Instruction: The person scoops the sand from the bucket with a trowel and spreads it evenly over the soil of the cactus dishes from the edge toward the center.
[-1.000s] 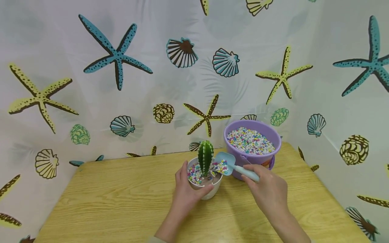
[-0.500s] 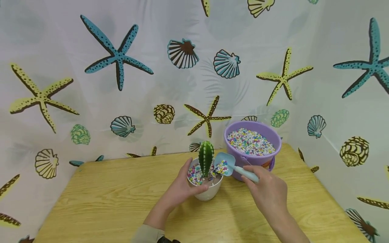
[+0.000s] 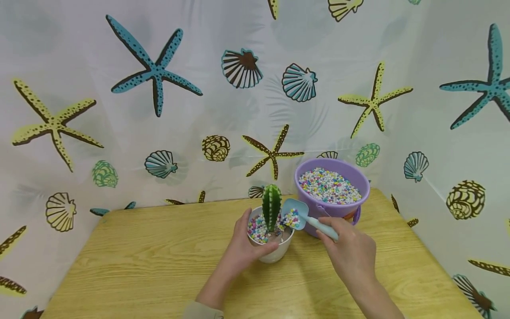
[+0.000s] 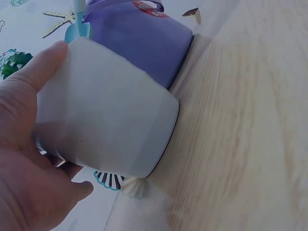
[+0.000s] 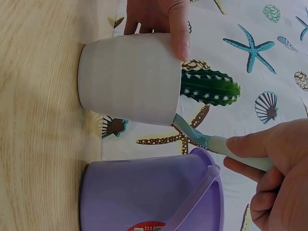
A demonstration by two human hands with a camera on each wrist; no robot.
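The white pot (image 3: 272, 248) stands upright on the wooden counter (image 3: 151, 261), and everything else is placed from it: the left hand (image 3: 241, 250) wraps its near-left side, fingers (image 5: 178, 29) curled round the wall with the thumb on the rim, while a green cactus (image 3: 271, 207) rises from its middle among coloured pebbles (image 3: 256, 229). Just right of the pot, the right hand (image 3: 350, 254) has its fingers clamped on the handle of a light-blue scoop (image 3: 296, 215), whose pebble-laden bowl sits over the pot's right rim, apparently touching it. Behind and right of the pot, seemingly touching it, stands a purple bucket (image 3: 318, 212) filled with the same pebbles.
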